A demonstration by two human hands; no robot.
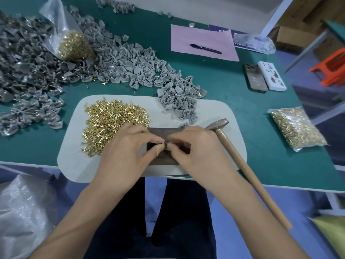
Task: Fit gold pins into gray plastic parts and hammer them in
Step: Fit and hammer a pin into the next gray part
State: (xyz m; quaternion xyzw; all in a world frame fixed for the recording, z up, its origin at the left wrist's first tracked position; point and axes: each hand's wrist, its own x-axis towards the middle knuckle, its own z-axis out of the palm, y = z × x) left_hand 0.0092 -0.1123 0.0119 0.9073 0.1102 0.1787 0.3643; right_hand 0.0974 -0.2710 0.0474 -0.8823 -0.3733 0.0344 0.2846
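Both hands meeting over a dark, flat metal block [164, 133] on a pale rounded mat [214, 113]. Left hand [127, 146], thumb wrapped in tan tape, fingers curled and pinching a small gray part [166, 143] at the block's middle. Right hand [194, 146], fingertips drawn tight against the same part; whether a pin sits between them, impossible to tell. Just left of the hands, a loose heap of shiny gold pins [113, 124], short and flat-headed, spread on the mat. At the mat's far right corner, a small pile of matte gray plastic parts [179, 101], wedge-shaped with tubular stubs. Beside the right hand, a hammer [240, 156] lying with dull metal head on the mat and smooth wooden handle sloping off the table edge. Farther back on the green table [242, 109], a much larger sprawl of gray parts [37, 71], a crinkled clear bag of pins [298, 129] at right, a pink sheet [201, 42] with a black pen [205, 48], and two phones [265, 77].
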